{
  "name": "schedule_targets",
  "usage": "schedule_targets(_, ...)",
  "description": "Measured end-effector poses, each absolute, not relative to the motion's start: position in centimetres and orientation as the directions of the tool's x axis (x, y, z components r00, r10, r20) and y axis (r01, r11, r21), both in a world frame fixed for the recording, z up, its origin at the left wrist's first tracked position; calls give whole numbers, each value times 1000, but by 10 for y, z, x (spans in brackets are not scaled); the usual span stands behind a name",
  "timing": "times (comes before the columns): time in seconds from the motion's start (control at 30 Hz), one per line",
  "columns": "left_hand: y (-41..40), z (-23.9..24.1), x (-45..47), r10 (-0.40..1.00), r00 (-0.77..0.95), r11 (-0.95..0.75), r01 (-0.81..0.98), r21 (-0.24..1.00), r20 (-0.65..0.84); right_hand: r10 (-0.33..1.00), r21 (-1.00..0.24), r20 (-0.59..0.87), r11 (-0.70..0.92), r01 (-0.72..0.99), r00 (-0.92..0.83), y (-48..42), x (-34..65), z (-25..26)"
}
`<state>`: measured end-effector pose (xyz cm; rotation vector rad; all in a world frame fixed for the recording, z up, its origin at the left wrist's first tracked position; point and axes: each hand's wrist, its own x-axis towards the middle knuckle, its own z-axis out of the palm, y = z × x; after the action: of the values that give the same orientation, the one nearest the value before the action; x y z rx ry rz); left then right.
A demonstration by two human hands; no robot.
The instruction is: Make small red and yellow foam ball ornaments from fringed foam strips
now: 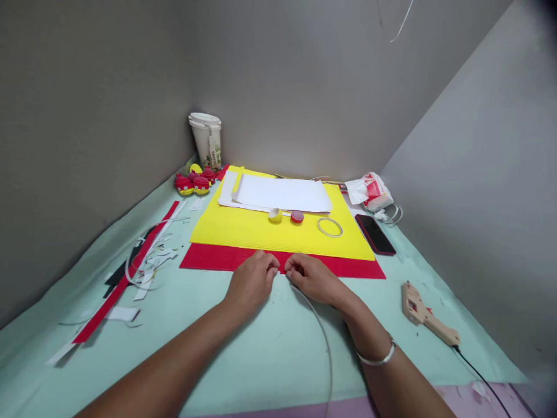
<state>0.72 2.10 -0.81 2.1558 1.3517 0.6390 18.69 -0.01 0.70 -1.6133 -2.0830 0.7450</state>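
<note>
My left hand [252,281] and my right hand [311,277] rest side by side on the pale green table cover, fingertips almost touching at the front edge of a red corrugated sheet [209,257]. Both hands have their fingers curled in a pinch; what they hold is too small to make out. A thin white strip [324,339] curves from my right hand toward me. A yellow corrugated sheet [278,232] lies on the red one, carrying white papers [282,193], a yellow cap [275,215], a red cap [297,217] and a tape ring [329,227].
A glue gun [424,313] with a black cord lies at the right. A phone [375,234] and a white-and-red bag [369,191] sit at the back right. Paper scraps and a long red strip [126,278] litter the left. A cup [206,139] and red-yellow toys [194,183] stand in the corner.
</note>
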Motion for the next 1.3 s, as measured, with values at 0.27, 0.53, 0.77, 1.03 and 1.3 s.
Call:
schedule_targets(0.27,24,-6,10,914,397,-358,690,629,85,963,-637,24,223,738,-270,-3,185,7)
schedule_targets(0.53,23,-7,7,901,426,-380,676,631,85,958,-675,25,228,702,-287,0,192,4)
schedule_targets(0.77,21,-8,3,887,450,-408,658,632,104,944,-663,85,294,689,-320,-2,191,6)
schedule_targets(1.03,15,-11,1,852,488,-498,645,580,190,926,-625,122,350,698,-356,-3,189,9)
schedule_targets(1.3,12,-9,1,841,500,-521,645,559,207,937,-638,116,324,698,-329,-2,192,9)
